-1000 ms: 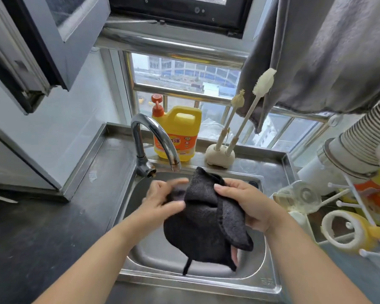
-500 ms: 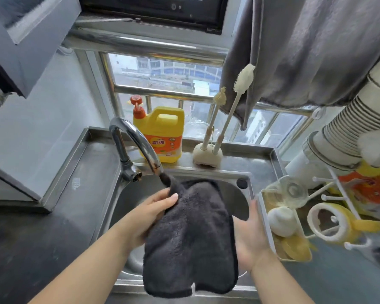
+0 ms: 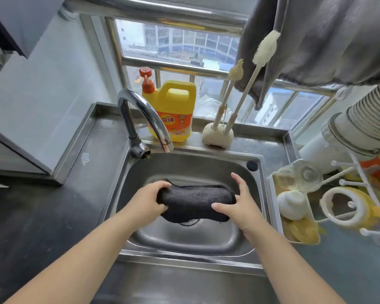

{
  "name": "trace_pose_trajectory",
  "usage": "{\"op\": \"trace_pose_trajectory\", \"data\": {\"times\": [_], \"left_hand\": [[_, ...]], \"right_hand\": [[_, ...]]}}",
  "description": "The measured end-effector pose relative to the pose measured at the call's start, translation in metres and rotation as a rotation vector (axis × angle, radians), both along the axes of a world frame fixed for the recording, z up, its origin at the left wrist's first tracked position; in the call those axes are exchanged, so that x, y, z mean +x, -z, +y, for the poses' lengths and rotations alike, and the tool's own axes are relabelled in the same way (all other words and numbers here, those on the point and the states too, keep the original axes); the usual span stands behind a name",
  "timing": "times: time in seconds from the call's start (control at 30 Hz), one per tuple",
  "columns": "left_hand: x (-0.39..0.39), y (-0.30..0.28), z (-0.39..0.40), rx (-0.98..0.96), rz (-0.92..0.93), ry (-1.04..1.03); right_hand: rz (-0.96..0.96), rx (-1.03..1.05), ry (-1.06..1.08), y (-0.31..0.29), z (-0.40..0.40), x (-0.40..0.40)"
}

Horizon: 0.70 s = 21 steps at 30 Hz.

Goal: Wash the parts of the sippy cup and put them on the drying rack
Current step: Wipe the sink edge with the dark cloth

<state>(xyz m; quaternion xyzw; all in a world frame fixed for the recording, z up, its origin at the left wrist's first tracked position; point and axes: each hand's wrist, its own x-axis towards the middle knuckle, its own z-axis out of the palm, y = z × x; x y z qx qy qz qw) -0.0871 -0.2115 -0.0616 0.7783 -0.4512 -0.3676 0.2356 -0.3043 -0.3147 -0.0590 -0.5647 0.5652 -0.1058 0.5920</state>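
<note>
A folded dark grey cloth [image 3: 193,200] is held over the steel sink [image 3: 191,163], above the drain. My left hand [image 3: 149,201] grips its left end with curled fingers. My right hand [image 3: 239,202] holds the right end, thumb in front and fingers spread behind it. The sippy cup parts sit on the drying rack [image 3: 351,187] to the right of the sink: a clear cup [image 3: 303,174], a white rounded piece [image 3: 292,205] and a yellow handled ring [image 3: 347,207].
The tap [image 3: 145,119] arches over the sink's back left; no water is running. A yellow detergent jug [image 3: 173,110] and two bottle brushes in a holder [image 3: 217,134] stand on the back ledge. A grey towel [image 3: 316,36] hangs top right. A ribbed hose [image 3: 360,119] runs at the right.
The cloth hung open between my hands before. Now it is folded into a short roll and held lower over the sink, one hand at each end. The view tipped downward.
</note>
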Motion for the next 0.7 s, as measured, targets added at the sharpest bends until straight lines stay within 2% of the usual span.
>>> {"op": "trace_pose_trajectory", "data": {"times": [0.03,0.1,0.17,0.2,0.23,0.27,0.33,0.4,0.43,0.47,0.53,0.63,0.7], "left_hand": [[0.000,0.002,0.002,-0.010,-0.124,0.046],[0.000,0.008,0.008,-0.050,-0.213,0.080],[0.002,0.007,0.015,-0.091,-0.253,0.183],[0.003,0.005,0.018,-0.109,-0.241,0.267],[0.004,0.001,0.020,-0.119,-0.197,0.348],[0.003,-0.006,0.022,-0.121,-0.144,0.421],[0.001,-0.018,0.024,-0.158,-0.056,0.502],[0.004,-0.024,0.029,-0.238,-0.058,0.499],[0.009,-0.026,0.033,-0.264,-0.088,0.480],[0.018,-0.028,0.039,-0.290,-0.122,0.456],[0.037,-0.032,0.057,-0.387,-0.222,0.427],[0.057,-0.030,0.098,-0.492,-0.431,0.446],[0.061,-0.014,0.131,-0.447,-0.559,0.539]], "right_hand": [[0.022,-0.006,-0.099,0.003,0.002,0.000],[0.201,-0.108,-0.292,0.001,0.009,0.001],[0.518,-0.352,-0.448,-0.004,0.016,0.000],[0.616,-0.446,-0.524,-0.006,0.020,0.000],[0.628,-0.508,-0.596,-0.006,0.024,0.001],[0.571,-0.534,-0.689,-0.009,0.029,0.006],[0.409,-0.456,-0.869,-0.012,0.038,0.024],[0.232,-0.291,-0.896,-0.010,0.048,0.043],[0.179,-0.294,-0.880,-0.007,0.051,0.049],[0.150,-0.355,-0.862,-0.005,0.054,0.055],[0.123,-0.628,-0.871,-0.005,0.059,0.063],[0.010,-1.034,-1.047,0.009,0.076,0.076],[0.037,-0.984,-1.261,0.021,0.103,0.089]]}}
